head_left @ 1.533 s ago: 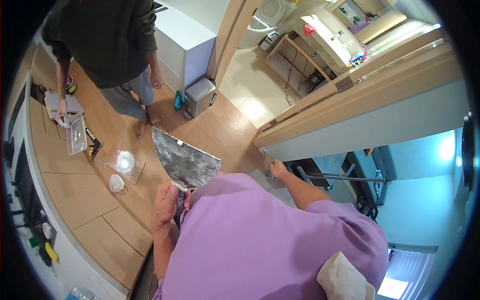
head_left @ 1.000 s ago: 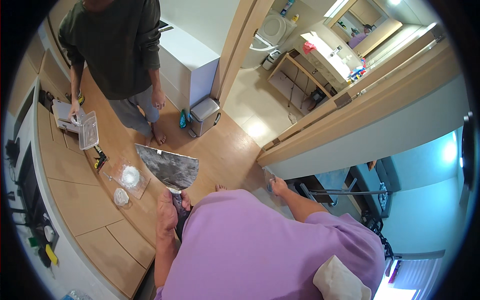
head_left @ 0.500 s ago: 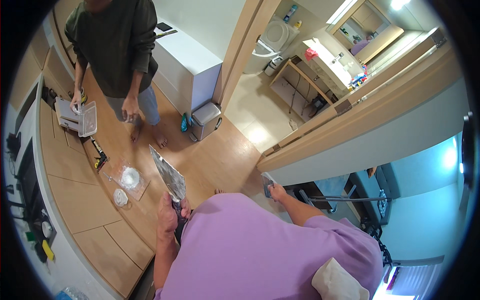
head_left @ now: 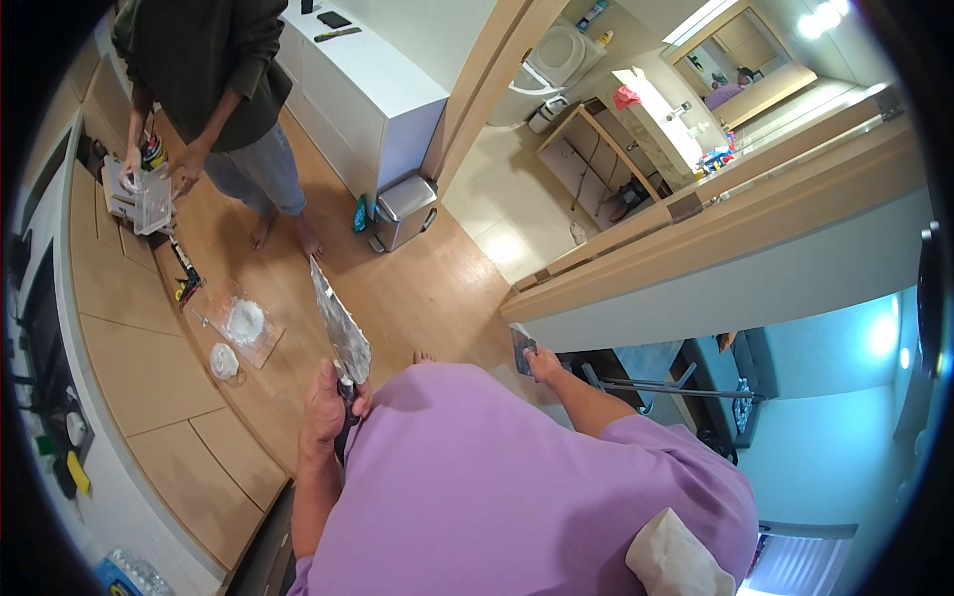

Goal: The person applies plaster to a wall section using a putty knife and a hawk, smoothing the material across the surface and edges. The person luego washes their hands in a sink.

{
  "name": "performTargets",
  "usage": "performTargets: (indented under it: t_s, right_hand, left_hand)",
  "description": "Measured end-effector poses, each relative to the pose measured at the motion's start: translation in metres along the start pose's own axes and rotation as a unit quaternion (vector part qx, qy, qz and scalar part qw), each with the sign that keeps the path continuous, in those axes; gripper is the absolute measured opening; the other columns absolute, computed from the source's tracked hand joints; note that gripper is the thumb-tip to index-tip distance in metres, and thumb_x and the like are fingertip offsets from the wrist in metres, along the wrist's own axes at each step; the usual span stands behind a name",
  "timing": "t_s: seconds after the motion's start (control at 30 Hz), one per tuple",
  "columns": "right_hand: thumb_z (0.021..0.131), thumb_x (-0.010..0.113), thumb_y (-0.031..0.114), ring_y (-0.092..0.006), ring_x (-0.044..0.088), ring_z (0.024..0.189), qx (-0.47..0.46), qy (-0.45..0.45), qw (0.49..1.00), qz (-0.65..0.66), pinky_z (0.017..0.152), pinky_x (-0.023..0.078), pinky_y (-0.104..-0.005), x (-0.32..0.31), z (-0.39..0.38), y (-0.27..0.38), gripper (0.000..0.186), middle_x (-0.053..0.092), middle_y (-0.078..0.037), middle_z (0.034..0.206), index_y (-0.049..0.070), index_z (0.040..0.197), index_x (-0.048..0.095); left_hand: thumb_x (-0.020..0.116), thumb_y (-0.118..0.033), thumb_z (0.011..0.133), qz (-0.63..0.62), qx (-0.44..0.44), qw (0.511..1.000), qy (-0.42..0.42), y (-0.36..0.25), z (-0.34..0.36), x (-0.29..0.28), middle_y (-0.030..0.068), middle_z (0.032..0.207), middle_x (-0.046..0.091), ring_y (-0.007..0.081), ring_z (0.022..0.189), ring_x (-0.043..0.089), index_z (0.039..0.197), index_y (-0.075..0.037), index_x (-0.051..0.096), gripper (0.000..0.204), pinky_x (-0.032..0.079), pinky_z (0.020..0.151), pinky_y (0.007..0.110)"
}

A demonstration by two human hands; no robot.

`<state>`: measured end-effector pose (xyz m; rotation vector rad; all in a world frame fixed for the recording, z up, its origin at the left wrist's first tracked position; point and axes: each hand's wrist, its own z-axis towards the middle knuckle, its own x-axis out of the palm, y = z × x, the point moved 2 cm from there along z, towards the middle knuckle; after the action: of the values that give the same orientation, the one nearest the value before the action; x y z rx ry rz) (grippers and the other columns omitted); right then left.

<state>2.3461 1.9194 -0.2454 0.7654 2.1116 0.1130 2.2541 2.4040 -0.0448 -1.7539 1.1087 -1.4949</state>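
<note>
My left hand (head_left: 325, 405) is closed round the dark handle of a trowel (head_left: 343, 330), its long pointed metal blade tilted up and smeared with whitish paste. Out to the right, my right hand (head_left: 543, 365) grips a putty knife (head_left: 522, 348) with a broad grey blade. That blade is at the lower end of the white wall beside the door frame; whether it touches the wall I cannot tell. On the floor to the left, a heap of white powder (head_left: 244, 322) lies on a flat board (head_left: 262, 350), with a crumpled white lump (head_left: 225, 362) beside it.
Far left, a person in a dark top (head_left: 199, 60) bends over a clear plastic box (head_left: 154, 204). A caulking gun (head_left: 185, 273) lies near the wooden cabinets (head_left: 149, 368). A metal pedal bin (head_left: 404, 211) stands by a white cabinet (head_left: 397, 89); the bathroom doorway opens beyond.
The other person has leaned left, bringing their second hand to the clear box. My view has shifted slightly; both my hands keep their tools.
</note>
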Motion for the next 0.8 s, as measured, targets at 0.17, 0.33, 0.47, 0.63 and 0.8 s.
performTargets:
  t_s: [0.17, 0.33, 0.47, 0.63, 0.8]
  right_hand:
    - [0.101, 0.053, 0.039, -0.0287, 0.069, 0.068, -0.001, -0.002, 1.0, -0.01, 0.06, 0.055, -0.0418, -0.008, -0.014, 0.013, 0.042, 0.067, -0.017, 0.082, 0.001, 0.113, 0.065]
    - [0.101, 0.054, 0.039, -0.0321, 0.07, 0.077, 0.017, 0.003, 1.0, 0.002, 0.069, 0.055, -0.0442, -0.011, -0.021, 0.017, 0.042, 0.068, -0.019, 0.086, 0.0, 0.112, 0.065]
    - [0.101, 0.054, 0.04, -0.0307, 0.07, 0.075, 0.008, -0.006, 1.0, 0.004, 0.069, 0.055, -0.0437, -0.013, -0.024, 0.013, 0.042, 0.068, -0.019, 0.086, 0.001, 0.111, 0.065]
    - [0.101, 0.054, 0.04, -0.0319, 0.07, 0.077, 0.009, 0.004, 1.0, 0.014, 0.072, 0.057, -0.0458, -0.007, -0.01, 0.005, 0.043, 0.069, -0.02, 0.086, 0.001, 0.112, 0.066]
    - [0.1, 0.054, 0.035, -0.0399, 0.072, 0.082, -0.039, -0.143, 0.971, -0.188, 0.074, 0.058, -0.0485, -0.062, 0.065, -0.044, 0.043, 0.07, -0.026, 0.088, -0.005, 0.11, 0.067]
  left_hand:
    - [0.034, -0.072, 0.101, 0.007, 0.005, 1.0, -0.002, 0.006, 0.001, -0.005, 0.0058, 0.054, 0.051, 0.0151, 0.048, 0.05, 0.08, -0.001, 0.059, 0.078, 0.042, 0.048, 0.029]
    - [0.037, -0.072, 0.1, 0.027, 0.008, 0.998, 0.053, 0.007, -0.001, -0.007, 0.0035, 0.057, 0.043, 0.0134, 0.047, 0.044, 0.082, -0.003, 0.051, 0.072, 0.039, 0.048, 0.028]
    - [0.037, -0.072, 0.099, 0.025, 0.001, 0.999, 0.035, 0.005, -0.002, -0.002, 0.0033, 0.056, 0.043, 0.0131, 0.047, 0.044, 0.08, -0.004, 0.051, 0.071, 0.038, 0.048, 0.028]
    - [0.039, -0.07, 0.1, 0.028, -0.002, 0.999, 0.03, 0.006, -0.003, -0.004, 0.0038, 0.055, 0.044, 0.0129, 0.047, 0.044, 0.081, -0.004, 0.051, 0.07, 0.038, 0.048, 0.028]
    - [0.039, -0.069, 0.101, 0.024, 0.009, 0.997, 0.067, -0.001, 0.002, -0.006, 0.0047, 0.055, 0.05, 0.0128, 0.048, 0.047, 0.082, 0.0, 0.058, 0.074, 0.038, 0.047, 0.028]
